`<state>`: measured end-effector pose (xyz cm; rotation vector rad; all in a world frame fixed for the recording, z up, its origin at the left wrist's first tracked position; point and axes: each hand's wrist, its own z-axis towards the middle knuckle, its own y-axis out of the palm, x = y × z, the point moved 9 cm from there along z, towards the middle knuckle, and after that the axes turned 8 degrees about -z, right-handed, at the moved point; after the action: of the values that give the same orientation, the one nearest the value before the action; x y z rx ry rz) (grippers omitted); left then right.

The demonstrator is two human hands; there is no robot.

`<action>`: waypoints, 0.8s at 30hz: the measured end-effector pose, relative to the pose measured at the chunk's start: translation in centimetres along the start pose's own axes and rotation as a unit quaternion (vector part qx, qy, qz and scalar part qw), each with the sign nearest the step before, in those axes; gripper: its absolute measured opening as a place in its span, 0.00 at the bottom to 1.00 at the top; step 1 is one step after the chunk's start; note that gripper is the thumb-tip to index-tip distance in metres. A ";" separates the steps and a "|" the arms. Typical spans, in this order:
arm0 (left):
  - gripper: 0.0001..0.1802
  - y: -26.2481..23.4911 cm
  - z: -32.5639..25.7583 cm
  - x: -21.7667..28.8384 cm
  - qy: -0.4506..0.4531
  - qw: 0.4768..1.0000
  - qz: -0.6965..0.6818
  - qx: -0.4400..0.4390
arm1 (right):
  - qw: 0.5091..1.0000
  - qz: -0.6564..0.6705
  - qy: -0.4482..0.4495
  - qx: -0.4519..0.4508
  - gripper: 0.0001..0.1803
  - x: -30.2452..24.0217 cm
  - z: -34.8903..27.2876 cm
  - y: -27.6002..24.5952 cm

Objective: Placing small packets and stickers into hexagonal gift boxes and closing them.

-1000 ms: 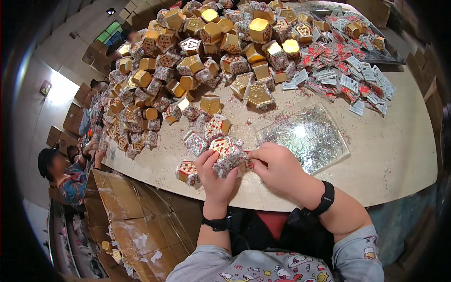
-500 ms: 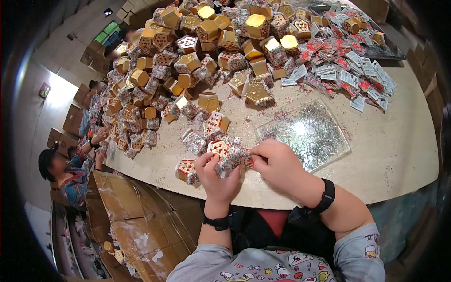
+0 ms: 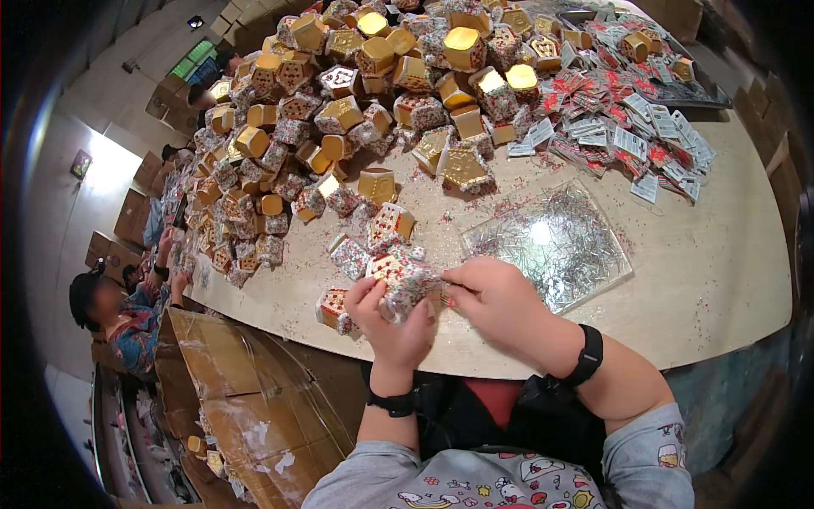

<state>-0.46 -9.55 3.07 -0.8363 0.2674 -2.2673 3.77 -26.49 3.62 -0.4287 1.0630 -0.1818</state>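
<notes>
The left hand [image 3: 392, 327] has its fingers curled part-way round a house [image 3: 400, 273], thumb low on the near side, fingertips on the patterned face; that grip seems meant to steady the house and leave its right edge free; the right hand [image 3: 487, 288] meets it there, thumb and forefinger pinched together on what looks like a small red tag [image 3: 448, 299], though the fingertips hide most of it, and I cannot tell how tag and house join; the held house sits between both hands, over the near part of the table [image 3: 704, 297]; three loose houses [image 3: 390, 226] lie just beyond it and to its left, probably for easy reach; a clear tray [image 3: 626, 265] of pins [image 3: 577, 222] lies flat just past the right hand, likely on that side to suit the pinching fingers; a heap of tags [image 3: 632, 142] spreads at the far right and a big pile of houses [image 3: 373, 58] at the far left and middle, which leaves working room near the body; the houses are blocky and many-sided, rough with coloured beads on some sides, smooth and gold on others; the pins are thin, silvery, tangled like straw; the heaped tags look flat, red and white; the tabletop is pale, smooth, sprinkled with stray beads
</notes>
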 end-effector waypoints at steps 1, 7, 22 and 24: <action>0.36 0.1 0.0 -0.3 -0.003 1.000 -0.003 -0.005 | 1.000 0.007 -0.012 0.002 0.08 -0.1 0.0 0.1; 0.38 0.3 0.1 -0.4 0.008 1.000 -0.005 -0.025 | 0.999 0.035 -0.029 -0.005 0.08 0.0 -0.1 0.3; 0.38 0.2 -0.1 -0.9 0.003 0.999 -0.029 -0.028 | 0.997 0.055 -0.019 -0.055 0.11 -0.3 0.0 0.6; 0.38 0.2 -0.1 -0.9 0.007 0.999 -0.031 -0.030 | 0.996 0.057 -0.031 -0.062 0.11 -0.5 0.0 0.7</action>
<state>0.03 -9.11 2.49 -0.8706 0.3222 -2.3348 3.49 -25.68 3.68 -0.4813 1.0381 -0.0005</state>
